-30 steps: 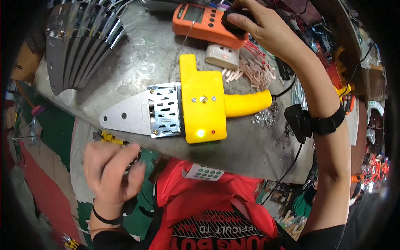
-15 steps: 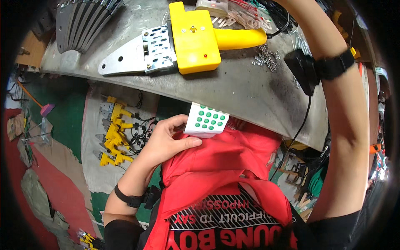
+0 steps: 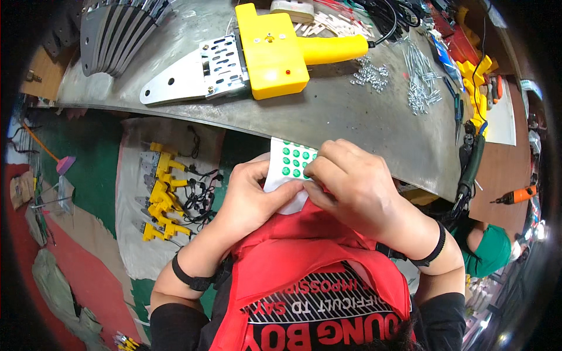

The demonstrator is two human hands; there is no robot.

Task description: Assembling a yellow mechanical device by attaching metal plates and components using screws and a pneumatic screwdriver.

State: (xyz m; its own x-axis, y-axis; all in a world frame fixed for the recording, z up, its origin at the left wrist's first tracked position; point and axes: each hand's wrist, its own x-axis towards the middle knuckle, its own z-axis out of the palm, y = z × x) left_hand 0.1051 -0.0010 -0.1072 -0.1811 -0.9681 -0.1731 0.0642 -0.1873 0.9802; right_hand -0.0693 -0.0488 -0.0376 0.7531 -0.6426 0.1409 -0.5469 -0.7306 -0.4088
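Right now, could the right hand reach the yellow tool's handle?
Probably yes: nothing seems to stand between the right hand and the handle, though that hand's fingers are at the sticker sheet.

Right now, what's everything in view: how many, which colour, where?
Sheet: 1, white with green dots, between hands
Tool: 1, yellow, bench middle
Bench: 1, grey, upper middle
Plates: several, grey, bench left
Sticks: many, cream, bench back
Small parts: many, silver, beside tool
Rods: many, silver, bench right
Floor tools: several, yellow, left
Broom: 1, orange and pink, far left
Orange tool: 1, orange, far right
Clutter: uncounted, mixed, right rim
Person: 1, green top, right
Apron: 1, red, lower middle
Left hand: 1, bare, gripping sheet
Right hand: 1, bare, touching sheet
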